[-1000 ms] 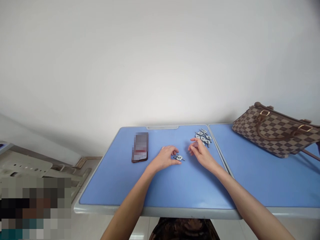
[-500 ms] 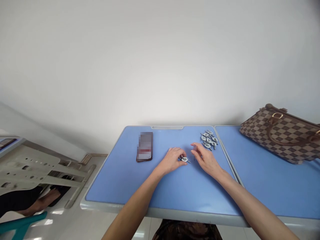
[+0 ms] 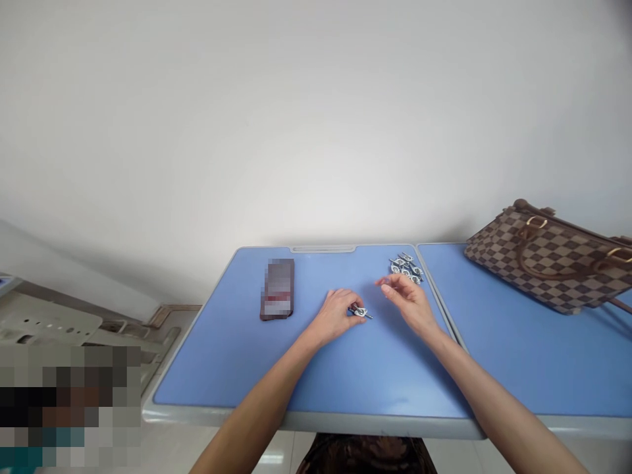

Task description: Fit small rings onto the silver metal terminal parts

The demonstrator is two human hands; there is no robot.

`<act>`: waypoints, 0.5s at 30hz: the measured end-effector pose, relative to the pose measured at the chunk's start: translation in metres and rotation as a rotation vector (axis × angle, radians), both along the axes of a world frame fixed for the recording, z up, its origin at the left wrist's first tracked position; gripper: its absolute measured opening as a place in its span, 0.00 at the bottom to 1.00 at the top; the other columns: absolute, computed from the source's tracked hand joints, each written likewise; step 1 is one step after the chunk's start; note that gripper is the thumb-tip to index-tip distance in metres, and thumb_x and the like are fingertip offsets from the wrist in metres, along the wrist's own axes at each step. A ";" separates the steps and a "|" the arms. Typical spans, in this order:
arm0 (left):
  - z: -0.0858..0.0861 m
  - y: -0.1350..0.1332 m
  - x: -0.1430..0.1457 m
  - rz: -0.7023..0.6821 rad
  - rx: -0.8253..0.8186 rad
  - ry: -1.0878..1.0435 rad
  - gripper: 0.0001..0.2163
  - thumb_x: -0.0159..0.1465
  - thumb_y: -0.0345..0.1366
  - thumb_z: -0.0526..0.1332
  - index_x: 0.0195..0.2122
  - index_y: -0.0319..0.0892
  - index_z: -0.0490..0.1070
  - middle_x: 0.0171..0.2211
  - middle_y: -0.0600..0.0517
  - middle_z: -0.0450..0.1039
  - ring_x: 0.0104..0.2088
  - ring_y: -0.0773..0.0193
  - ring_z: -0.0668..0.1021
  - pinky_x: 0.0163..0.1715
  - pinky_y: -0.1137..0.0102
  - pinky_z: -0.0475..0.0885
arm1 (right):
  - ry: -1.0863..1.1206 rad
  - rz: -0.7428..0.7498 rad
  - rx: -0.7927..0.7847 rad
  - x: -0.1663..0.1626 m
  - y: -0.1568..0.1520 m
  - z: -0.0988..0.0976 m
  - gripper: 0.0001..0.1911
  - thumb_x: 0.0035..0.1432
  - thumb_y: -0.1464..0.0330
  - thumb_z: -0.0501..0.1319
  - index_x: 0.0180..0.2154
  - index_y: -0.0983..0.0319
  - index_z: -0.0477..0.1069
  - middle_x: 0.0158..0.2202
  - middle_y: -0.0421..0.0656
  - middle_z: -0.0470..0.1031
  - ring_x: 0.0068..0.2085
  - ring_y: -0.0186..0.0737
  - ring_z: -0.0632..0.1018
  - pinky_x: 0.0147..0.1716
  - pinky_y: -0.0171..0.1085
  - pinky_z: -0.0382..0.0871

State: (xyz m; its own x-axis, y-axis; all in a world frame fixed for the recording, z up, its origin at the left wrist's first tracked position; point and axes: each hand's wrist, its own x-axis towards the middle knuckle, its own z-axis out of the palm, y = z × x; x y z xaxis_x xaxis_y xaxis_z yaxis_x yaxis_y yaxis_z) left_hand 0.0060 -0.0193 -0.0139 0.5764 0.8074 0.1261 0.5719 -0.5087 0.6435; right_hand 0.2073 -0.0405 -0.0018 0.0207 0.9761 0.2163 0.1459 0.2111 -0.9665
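The left hand has its fingers pinching a metal part, whose thin end pokes out rightward past them. The right hand is near, its fingers curled toward the thumb; whether they hold anything, I cannot tell. Just beyond those fingers, more metal parts lie heaped on the blue surface. A phone lies left of the left fingers.
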 end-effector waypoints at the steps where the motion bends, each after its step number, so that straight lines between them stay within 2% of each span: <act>1: 0.000 0.000 0.001 -0.002 -0.001 0.004 0.08 0.56 0.36 0.68 0.34 0.44 0.71 0.34 0.55 0.74 0.40 0.61 0.74 0.42 0.66 0.60 | -0.024 -0.015 0.022 0.000 0.000 -0.001 0.14 0.57 0.55 0.61 0.35 0.59 0.68 0.38 0.44 0.76 0.38 0.41 0.75 0.39 0.39 0.70; 4: 0.000 0.000 0.001 -0.009 -0.010 0.023 0.08 0.56 0.37 0.68 0.35 0.44 0.71 0.34 0.55 0.74 0.40 0.60 0.74 0.43 0.65 0.60 | -0.050 -0.024 0.046 -0.002 -0.001 0.000 0.13 0.56 0.56 0.62 0.35 0.59 0.71 0.37 0.44 0.74 0.35 0.40 0.74 0.37 0.39 0.70; 8: 0.001 0.000 0.002 -0.018 -0.015 0.031 0.09 0.56 0.37 0.68 0.35 0.44 0.70 0.35 0.55 0.74 0.40 0.61 0.74 0.43 0.65 0.60 | 0.002 0.007 0.017 -0.007 -0.007 0.003 0.12 0.59 0.58 0.60 0.37 0.60 0.69 0.34 0.41 0.73 0.29 0.36 0.73 0.33 0.37 0.71; 15: 0.002 0.000 0.002 -0.004 -0.046 0.049 0.10 0.56 0.38 0.68 0.36 0.44 0.69 0.37 0.54 0.74 0.41 0.60 0.73 0.44 0.65 0.60 | -0.164 0.039 0.102 -0.010 -0.010 -0.004 0.11 0.65 0.60 0.53 0.40 0.60 0.67 0.36 0.43 0.71 0.33 0.37 0.75 0.37 0.38 0.71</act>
